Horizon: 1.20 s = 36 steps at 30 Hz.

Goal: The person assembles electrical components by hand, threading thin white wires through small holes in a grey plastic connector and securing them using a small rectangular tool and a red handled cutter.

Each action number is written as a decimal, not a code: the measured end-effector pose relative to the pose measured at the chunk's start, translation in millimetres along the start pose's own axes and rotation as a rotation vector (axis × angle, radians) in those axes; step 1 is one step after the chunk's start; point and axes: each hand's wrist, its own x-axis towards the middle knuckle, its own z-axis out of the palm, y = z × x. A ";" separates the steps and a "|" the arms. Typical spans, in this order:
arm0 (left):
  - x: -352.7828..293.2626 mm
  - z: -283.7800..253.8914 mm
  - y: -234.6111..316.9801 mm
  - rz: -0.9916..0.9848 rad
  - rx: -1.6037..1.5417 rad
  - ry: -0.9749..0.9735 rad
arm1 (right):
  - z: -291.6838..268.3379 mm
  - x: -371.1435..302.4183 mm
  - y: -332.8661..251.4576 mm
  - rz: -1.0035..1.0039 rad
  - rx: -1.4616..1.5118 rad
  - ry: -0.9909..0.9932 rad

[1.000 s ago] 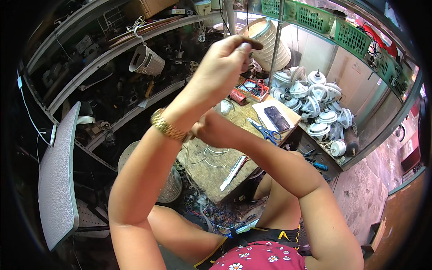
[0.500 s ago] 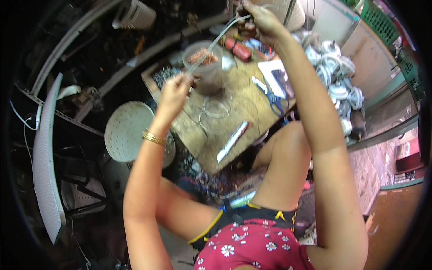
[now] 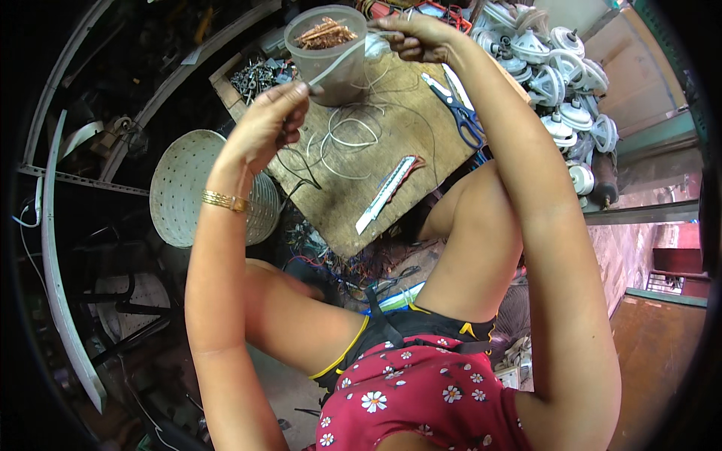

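Observation:
A pale, flat strip of cable (image 3: 338, 65) runs slantwise between my two hands, in front of a translucent plastic tub (image 3: 331, 83). My left hand (image 3: 272, 124) pinches its lower end between thumb and finger. The other end is gripped by my right hand (image 3: 416, 36), at the far side of the wooden board. Bits of copper wire (image 3: 325, 34) fill the tub. Below the hands, thin white wire (image 3: 342, 141) lies in loose loops on the board (image 3: 301, 197). A box cutter (image 3: 387, 194) with its blade out rests near the board's front corner.
Dark-blue-handled scissors (image 3: 468, 124) lie at the board's right edge. White plastic wheel-like parts (image 3: 556, 79) are piled at the right. A woven basket (image 3: 177, 188) stands left of the board, and small metal pieces (image 3: 256, 79) sit at its far left corner. Tangled wires (image 3: 316, 248) lie below.
My right hand has come lower and nearer, and my left hand has shifted left and slightly up in the picture. The cable between them now looks shorter. The whole view has shifted too.

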 end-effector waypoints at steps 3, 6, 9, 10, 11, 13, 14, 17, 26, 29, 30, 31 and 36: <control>6.9 7.4 -9.1 -0.010 0.135 0.077 | -7.6 -1.2 1.7 0.035 0.010 0.038; 18.0 4.6 -26.7 0.321 0.722 0.342 | -21.8 4.0 4.7 0.099 -0.018 0.163; 21.1 3.3 -33.7 0.480 0.899 0.516 | -21.3 14.7 26.0 0.165 -0.169 0.347; 25.3 1.6 -39.1 0.377 0.801 0.499 | -23.1 20.4 35.8 0.162 -0.088 0.381; 32.0 1.6 -45.2 0.279 0.645 0.441 | -28.4 24.8 44.7 0.158 -0.007 0.418; 37.5 1.7 -52.4 0.303 0.673 0.387 | -40.5 28.7 57.3 0.148 0.100 0.471; 34.9 3.9 -50.3 0.244 0.547 0.367 | -40.4 27.4 59.5 0.142 0.156 0.472; 34.3 9.5 -43.8 0.223 0.223 0.291 | -54.6 19.6 70.8 -0.054 -0.149 0.579; 2.9 50.1 5.4 0.624 0.779 0.411 | 59.1 -35.0 9.8 -0.118 0.327 -0.068; -29.0 58.3 16.4 0.563 0.877 0.421 | 69.4 -41.0 5.3 -0.228 0.491 0.125; -43.2 58.2 21.4 0.555 0.892 0.412 | 66.0 -43.3 6.1 -0.279 0.488 0.158; -57.0 57.5 24.2 0.545 0.905 0.402 | 62.1 -45.2 6.1 -0.313 0.524 0.230; -121.9 32.2 8.7 0.413 1.092 0.363 | 57.1 -48.3 5.7 -0.480 0.220 0.351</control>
